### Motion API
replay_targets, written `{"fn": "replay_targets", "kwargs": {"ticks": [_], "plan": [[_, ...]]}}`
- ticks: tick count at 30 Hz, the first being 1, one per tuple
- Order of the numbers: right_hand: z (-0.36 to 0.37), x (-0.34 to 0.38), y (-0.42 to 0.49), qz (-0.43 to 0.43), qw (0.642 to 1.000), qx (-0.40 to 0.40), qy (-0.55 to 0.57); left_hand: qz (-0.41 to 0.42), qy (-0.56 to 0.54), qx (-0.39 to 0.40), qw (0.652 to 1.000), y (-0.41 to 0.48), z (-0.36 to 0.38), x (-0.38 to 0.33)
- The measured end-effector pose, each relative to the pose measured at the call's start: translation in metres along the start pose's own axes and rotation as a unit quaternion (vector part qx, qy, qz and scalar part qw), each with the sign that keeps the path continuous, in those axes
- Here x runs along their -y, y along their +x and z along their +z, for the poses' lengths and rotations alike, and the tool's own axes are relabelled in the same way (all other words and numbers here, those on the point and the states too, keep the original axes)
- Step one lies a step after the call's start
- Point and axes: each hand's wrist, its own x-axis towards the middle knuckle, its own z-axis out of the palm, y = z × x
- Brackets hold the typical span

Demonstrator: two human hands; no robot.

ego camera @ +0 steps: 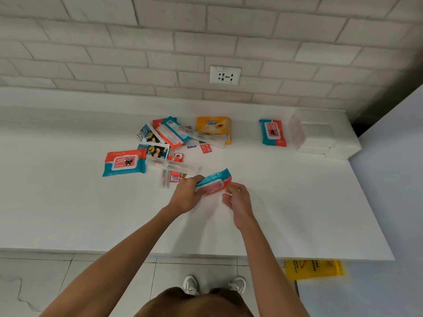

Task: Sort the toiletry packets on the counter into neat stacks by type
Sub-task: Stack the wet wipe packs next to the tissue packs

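We note a teal-and-red wipes packet (214, 183), bent, over the white counter (286, 202). Left hand (185, 196) grips its end; right hand (238, 200) loosely curled beside it, holding nothing. Translucent box (318, 130) holds white stacks.

The person's left hand (187, 195) grips a teal and red wipes pack (214, 183) just above the white tabletop (286, 213). The right hand (238, 200) is at the pack's other end, though I can't tell if it touches. A loose heap of packets (164, 136) lies beyond, with a second wipes pack (124, 162) at its left and an orange pack (214, 126) behind. A third wipes pack (273, 133) lies well apart on the right.
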Motion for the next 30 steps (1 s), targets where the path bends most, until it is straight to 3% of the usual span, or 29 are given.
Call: {"fn": "replay_targets", "kwargs": {"ticks": [5,11,17,30], "plan": [[-0.006,-0.004,-0.006,-0.03,0.999,0.021,0.011,-0.043,-0.088,0.023,0.995,0.007,0.009,-0.013],[-0.027,0.001,-0.005,-0.09,0.995,0.035,-0.032,-0.119,-0.227,0.052,0.965,0.016,0.025,-0.033],[-0.058,0.018,0.02,-0.066,0.992,0.007,-0.111,-0.155,-0.322,0.068,0.931,0.036,0.045,-0.068],[-0.14,0.101,0.102,-0.119,0.962,-0.054,-0.24,-0.203,-0.37,-0.012,0.906,0.119,0.093,-0.162]]}}
